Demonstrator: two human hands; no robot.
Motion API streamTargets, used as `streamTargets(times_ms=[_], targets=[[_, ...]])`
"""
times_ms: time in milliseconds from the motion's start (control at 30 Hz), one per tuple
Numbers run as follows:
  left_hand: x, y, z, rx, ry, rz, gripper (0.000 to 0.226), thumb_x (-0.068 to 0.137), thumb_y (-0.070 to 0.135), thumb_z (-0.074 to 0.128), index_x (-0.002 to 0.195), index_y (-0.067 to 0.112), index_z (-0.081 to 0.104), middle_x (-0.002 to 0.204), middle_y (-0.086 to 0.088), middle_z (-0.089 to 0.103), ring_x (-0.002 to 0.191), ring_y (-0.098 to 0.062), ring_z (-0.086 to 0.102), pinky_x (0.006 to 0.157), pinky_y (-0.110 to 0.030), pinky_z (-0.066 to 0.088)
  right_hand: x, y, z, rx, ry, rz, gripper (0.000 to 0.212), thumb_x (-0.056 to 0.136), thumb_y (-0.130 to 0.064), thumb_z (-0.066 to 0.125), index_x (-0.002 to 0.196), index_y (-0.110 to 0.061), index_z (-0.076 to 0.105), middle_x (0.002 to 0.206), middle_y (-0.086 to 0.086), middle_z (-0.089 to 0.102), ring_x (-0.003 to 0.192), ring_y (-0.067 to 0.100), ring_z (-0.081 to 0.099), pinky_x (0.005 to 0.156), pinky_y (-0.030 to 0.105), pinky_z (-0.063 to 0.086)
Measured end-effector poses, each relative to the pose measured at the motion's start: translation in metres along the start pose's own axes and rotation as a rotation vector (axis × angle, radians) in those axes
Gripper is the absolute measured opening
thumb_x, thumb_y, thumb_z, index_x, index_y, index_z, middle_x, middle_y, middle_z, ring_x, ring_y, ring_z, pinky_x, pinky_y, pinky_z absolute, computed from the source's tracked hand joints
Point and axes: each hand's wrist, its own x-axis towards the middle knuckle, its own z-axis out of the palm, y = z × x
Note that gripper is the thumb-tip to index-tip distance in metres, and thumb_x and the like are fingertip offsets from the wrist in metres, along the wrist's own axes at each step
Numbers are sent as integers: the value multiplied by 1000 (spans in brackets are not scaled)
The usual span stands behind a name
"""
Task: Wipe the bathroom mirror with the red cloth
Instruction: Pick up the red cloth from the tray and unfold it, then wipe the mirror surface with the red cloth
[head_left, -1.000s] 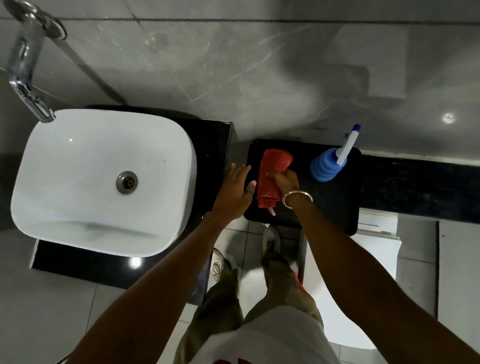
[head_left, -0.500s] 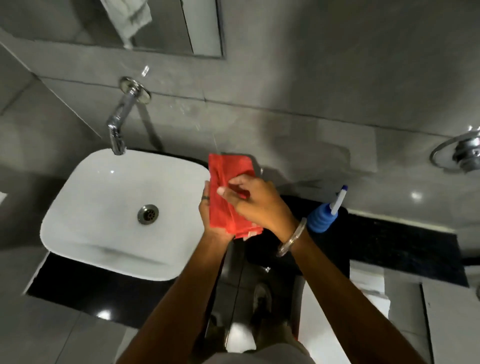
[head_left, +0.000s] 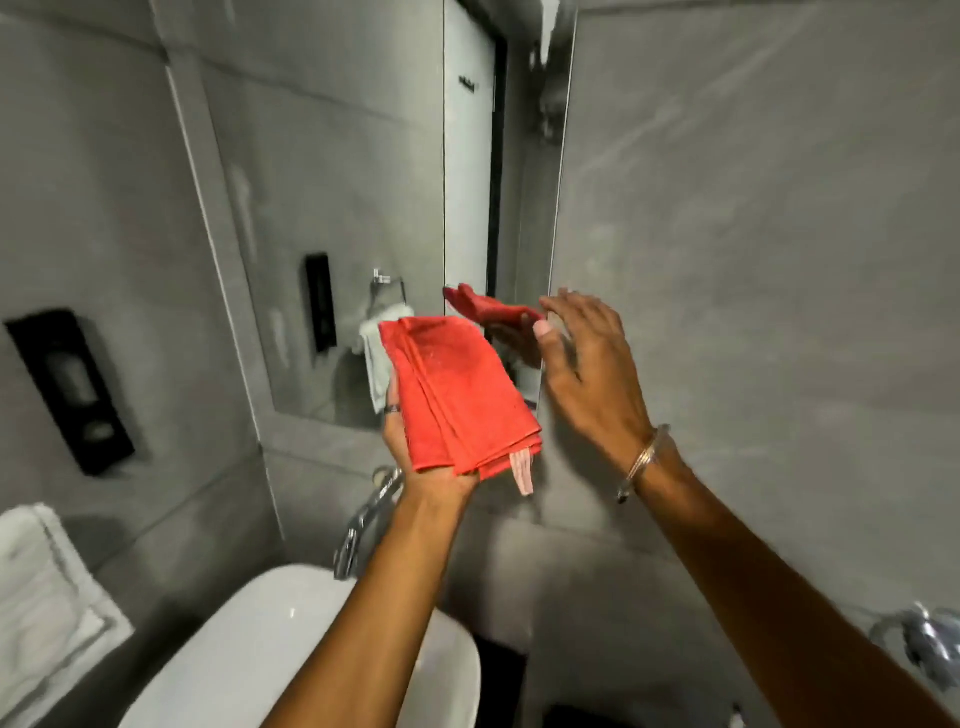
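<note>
Head-worn wide-angle view, facing the wall mirror (head_left: 337, 182), close above the sink (head_left: 291, 649)

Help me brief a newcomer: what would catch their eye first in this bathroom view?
The folded red cloth at centre, resting on the left hand before the mirror. Just right of it the right hand hovers open, a bangle on its wrist; a white basin sits below.

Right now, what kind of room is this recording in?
A bathroom, most likely. A white basin sits low in view with a chrome tap on the wall above it, a mirror hangs on the grey tiled wall, and a folded white towel lies at the left.
</note>
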Motion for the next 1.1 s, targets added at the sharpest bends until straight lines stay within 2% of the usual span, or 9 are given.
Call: streamTargets(times_ms=[167,267,333,433,500,567,700,833,1100], targets=[[50,48,111,-95,-121,145,54,100,48,42,86,15,82,90,-9,79,88,-29,75,82,-39,62,92,-20,-42,-346,167,-153,63,104,-48,33,162,-22,31,174,7,10,163,28,1,132,48,10],[72,67,170,-73,-127,319,41,101,48,43,112,21,72,93,-7,81,84,-26,79,69,-36,64,142,-27,-72,-551,276,-216,69,103,-52,28,165,-24,17,175,9,-2,161,31,-7,131,53,2],[85,80,208,-2,-162,473,45,104,49,39,141,29,55,129,-4,71,105,-19,73,88,-36,59,174,-30,-91,-645,324,-243,72,102,-54,25,166,-25,12,174,9,-7,161,31,-9,131,54,-2],[110,83,250,345,-133,810,53,107,48,33,159,43,21,168,8,26,131,-7,50,113,-38,39,214,-29,-114,-722,345,-259,71,103,-54,23,166,-26,8,173,6,-11,160,28,-13,131,53,-5],[128,76,270,758,-108,995,59,104,57,22,160,44,8,172,11,3,156,-20,22,126,-55,20,236,-24,-124,-758,372,-255,69,104,-53,22,166,-29,4,174,4,-10,160,25,-15,131,52,-6],[149,65,284,1108,-180,1101,71,95,66,7,160,38,-1,171,10,-12,159,-18,-9,128,-57,-4,249,-17,-127,-782,402,-271,69,104,-55,22,166,-30,4,175,2,-7,161,25,-13,131,54,-3],[175,39,294,1680,-4,1292,73,91,57,-10,157,26,-15,167,-3,-26,156,-25,-23,127,-53,-13,261,-3,-120,-818,494,-333,71,104,-57,26,166,-28,9,176,2,-2,163,24,-5,130,58,8],[180,34,296,1780,-3,1341,84,83,63,-12,157,23,-21,165,-6,-32,154,-29,-28,126,-51,-17,266,3,-118,-819,533,-363,71,104,-58,25,166,-27,11,176,3,0,163,26,-4,130,58,7],[174,10,322,1866,-72,1335,72,103,52,15,160,21,-15,169,-7,-25,156,-29,-24,126,-53,-13,267,4,-117,-825,542,-382,72,103,-55,22,166,-25,7,175,7,-3,163,28,-4,129,59,7]])
